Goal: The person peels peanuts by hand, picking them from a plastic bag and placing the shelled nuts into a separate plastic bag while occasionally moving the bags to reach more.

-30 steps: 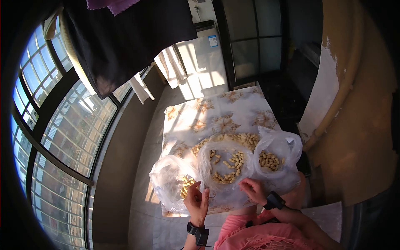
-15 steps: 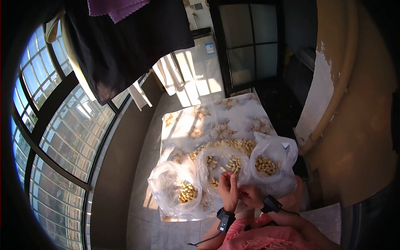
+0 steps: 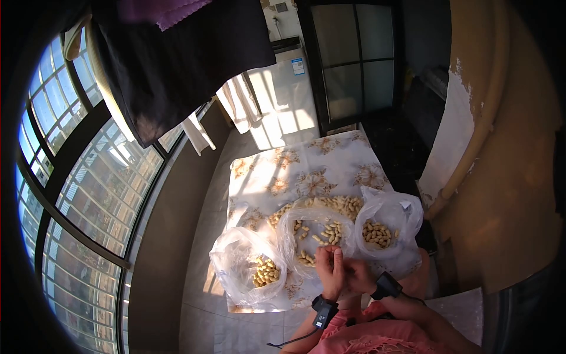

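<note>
My left hand [image 3: 331, 270] is closed, its fingers curled at the near rim of the middle clear plastic bag [image 3: 287, 236]. Beside it, my right hand [image 3: 358, 276] is also closed, and the two hands meet or nearly meet. Whatever they hold is hidden by the fingers. Unshelled peanuts [image 3: 331, 232] lie in small groups inside the middle bag. On the left, another plastic bag [image 3: 230, 271] contains a heap of peanuts [image 3: 266, 272] in sunlight. The right plastic bag [image 3: 407, 206] holds more peanuts [image 3: 376, 234].
A long pile of peanuts [image 3: 346, 205] lies behind the bags on the flowered tablecloth [image 3: 253, 183]. Dark clothing [image 3: 188, 65] hangs at upper left, near the barred window [image 3: 106, 183]. A pipe [image 3: 471, 159] runs along the right wall.
My left hand has drawn back slightly toward me and to the right, out of the middle bag's opening and closer to my right hand. The bags look unchanged.
</note>
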Demonstrator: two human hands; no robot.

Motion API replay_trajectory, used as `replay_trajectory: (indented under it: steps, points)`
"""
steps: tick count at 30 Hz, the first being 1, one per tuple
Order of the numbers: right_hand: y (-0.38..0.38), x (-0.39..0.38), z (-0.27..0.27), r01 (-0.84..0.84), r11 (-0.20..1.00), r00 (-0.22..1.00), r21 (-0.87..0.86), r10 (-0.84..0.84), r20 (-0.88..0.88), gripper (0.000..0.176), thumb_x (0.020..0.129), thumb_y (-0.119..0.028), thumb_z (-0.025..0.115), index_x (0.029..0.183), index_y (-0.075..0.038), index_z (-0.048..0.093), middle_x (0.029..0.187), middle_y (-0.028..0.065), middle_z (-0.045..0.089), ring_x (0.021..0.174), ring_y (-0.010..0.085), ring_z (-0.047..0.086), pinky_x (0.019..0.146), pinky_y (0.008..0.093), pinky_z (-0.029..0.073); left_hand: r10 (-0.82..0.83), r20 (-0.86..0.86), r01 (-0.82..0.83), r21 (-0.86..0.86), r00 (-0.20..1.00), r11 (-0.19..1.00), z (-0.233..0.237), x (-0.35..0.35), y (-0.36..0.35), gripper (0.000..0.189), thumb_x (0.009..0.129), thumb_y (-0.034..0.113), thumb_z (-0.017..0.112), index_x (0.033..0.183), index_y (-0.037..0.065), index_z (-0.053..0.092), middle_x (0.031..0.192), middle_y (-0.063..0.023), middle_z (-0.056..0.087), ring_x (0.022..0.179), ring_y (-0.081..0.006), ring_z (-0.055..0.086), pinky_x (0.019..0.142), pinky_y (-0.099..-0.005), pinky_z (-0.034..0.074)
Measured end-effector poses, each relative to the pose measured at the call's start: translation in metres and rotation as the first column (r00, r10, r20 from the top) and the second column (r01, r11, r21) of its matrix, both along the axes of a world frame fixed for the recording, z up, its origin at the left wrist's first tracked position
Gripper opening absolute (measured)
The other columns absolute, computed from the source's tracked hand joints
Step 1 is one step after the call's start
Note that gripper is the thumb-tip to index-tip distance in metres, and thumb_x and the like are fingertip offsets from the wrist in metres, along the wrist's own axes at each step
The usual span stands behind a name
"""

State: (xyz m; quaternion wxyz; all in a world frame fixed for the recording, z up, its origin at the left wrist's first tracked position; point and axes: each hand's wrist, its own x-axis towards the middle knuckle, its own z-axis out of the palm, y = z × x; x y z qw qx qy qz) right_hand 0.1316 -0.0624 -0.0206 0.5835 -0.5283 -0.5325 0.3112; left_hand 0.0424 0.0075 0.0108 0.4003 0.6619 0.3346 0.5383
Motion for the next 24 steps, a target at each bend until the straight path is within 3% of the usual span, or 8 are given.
replay_trajectory:
  steps: [2,4,5,8,12,15,17,24]
  points:
    - [-0.001,0.0,0.005,0.098,0.992,0.988,-0.075,-0.106,-0.115,0.01,0.093,-0.008,0.065,0.101,-0.002,0.065,0.083,0.003,0.065,0.077,0.0063,0.061,0.067,0.0237,0.049,-0.001,0.03,0.002,-0.044,1.0,0.999,0.002,-0.001,0.001,0.013,0.1,0.015,0.061,0.097,0.002,0.057,0.081,0.0003,0.055,0.069,-0.007,0.05,0.064,-0.0222,0.042]
    - [-0.001,0.001,0.006,0.109,0.99,0.969,-0.088,-0.126,-0.212,0.01,0.096,-0.01,0.064,0.102,-0.002,0.064,0.085,0.0013,0.065,0.077,0.0062,0.06,0.068,0.0233,0.048,-0.1,0.271,0.182,-0.297,0.957,0.937,0.008,-0.005,-0.001,0.015,0.097,0.015,0.066,0.092,0.002,0.062,0.079,-0.0022,0.058,0.067,-0.0092,0.054,0.061,-0.0236,0.045]
    - [-0.001,0.001,0.006,0.115,0.988,0.941,-0.102,-0.141,-0.308,0.011,0.098,-0.012,0.064,0.103,-0.003,0.062,0.087,-0.0004,0.064,0.077,0.006,0.059,0.07,0.023,0.048,-0.118,0.25,0.193,-0.3,0.961,0.934,0.009,-0.007,-0.003,0.014,0.097,0.014,0.066,0.092,0.001,0.062,0.077,-0.0006,0.059,0.064,-0.0059,0.053,0.058,-0.021,0.044]
    - [0.0,0.002,0.002,0.102,0.99,0.931,-0.096,-0.129,-0.341,0.011,0.099,-0.013,0.062,0.104,-0.003,0.06,0.089,-0.002,0.063,0.076,0.0055,0.057,0.07,0.0224,0.048,-0.16,0.177,0.207,-0.295,0.971,0.933,-0.004,-0.014,-0.006,0.015,0.097,0.014,0.067,0.093,0.001,0.062,0.077,-0.001,0.058,0.065,-0.0046,0.052,0.059,-0.0203,0.043]
    - [0.001,0.0,0.002,0.126,0.99,0.936,-0.069,-0.142,-0.323,0.013,0.099,-0.014,0.063,0.105,-0.003,0.06,0.089,-0.0014,0.063,0.077,0.006,0.057,0.071,0.0228,0.048,-0.18,0.177,0.216,-0.213,0.968,0.953,-0.011,-0.018,-0.008,0.014,0.096,0.014,0.068,0.095,0.001,0.063,0.078,0.0006,0.059,0.066,-0.0034,0.051,0.06,-0.0191,0.043]
    - [0.0,0.001,0.0,0.144,0.986,0.956,-0.084,-0.161,-0.245,0.014,0.098,-0.014,0.063,0.105,-0.002,0.061,0.088,0.0004,0.064,0.078,0.0067,0.058,0.07,0.0241,0.049,-0.196,0.267,0.268,-0.27,0.944,0.925,-0.008,-0.021,-0.011,0.013,0.095,0.013,0.068,0.097,0.001,0.064,0.077,0.0033,0.058,0.067,-0.0025,0.05,0.061,-0.0183,0.042]
    - [0.0,0.002,0.002,0.138,0.984,0.976,-0.115,-0.155,-0.154,0.013,0.097,-0.013,0.063,0.104,-0.002,0.061,0.086,0.0043,0.065,0.077,0.0093,0.06,0.069,0.0268,0.05,-0.244,0.271,0.329,-0.333,0.931,0.884,-0.01,-0.025,-0.01,0.013,0.096,0.013,0.067,0.101,0.002,0.064,0.086,0.0037,0.061,0.077,-0.0034,0.053,0.07,-0.019,0.043]
    - [0.0,0.0,0.013,0.133,0.985,0.988,-0.107,-0.14,-0.06,0.012,0.096,-0.011,0.063,0.102,-0.001,0.061,0.085,0.0092,0.066,0.075,0.0142,0.062,0.069,0.0298,0.05,-0.254,0.29,0.347,-0.336,0.923,0.876,-0.017,-0.027,-0.007,0.012,0.096,0.012,0.066,0.102,0.001,0.064,0.087,0.0031,0.062,0.077,-0.0038,0.054,0.07,-0.0192,0.044]
